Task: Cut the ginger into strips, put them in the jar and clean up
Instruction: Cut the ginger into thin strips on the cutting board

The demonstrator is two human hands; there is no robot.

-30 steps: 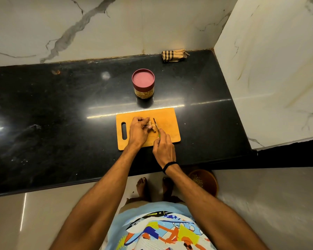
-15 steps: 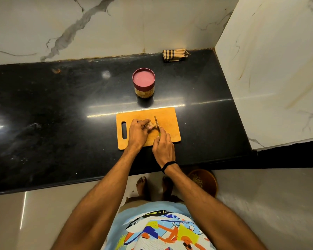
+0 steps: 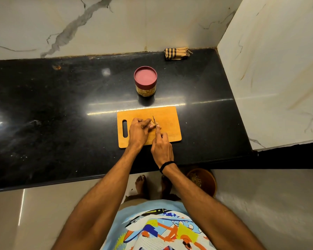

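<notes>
On the black stone bench (image 3: pixel 61 109), an orange cutting board (image 3: pixel 170 121) lies flat with its handle slot to the left. The left hand (image 3: pixel 138 131) rests on the middle of the board with its fingers curled down over a small pale piece of ginger (image 3: pixel 152 126), pinning it against the wood; only the right end of the piece shows past the fingertips. The right hand (image 3: pixel 162 147) grips the handle of a small knife (image 3: pixel 153 119), its index finger stretched forward along the top. The handle itself is hidden inside the fist. The narrow blade points away from the person and stands at the exposed end of the ginger, just beside the left fingertips. Whether the edge has gone into the piece is too small to tell. A black band (image 3: pixel 167 165) circles the right wrist.

Behind the board and apart from it stands the jar (image 3: pixel 145 82), upright, with its red lid on and something yellow-brown showing through the clear wall below. At the far edge of the bench, against the marble wall (image 3: pixel 116 24), lies a folded striped cloth (image 3: pixel 176 53). Down on the floor, under the bench edge to the right of the person's bare feet, sits a brown bowl (image 3: pixel 206 184) with some scraps in it.
</notes>
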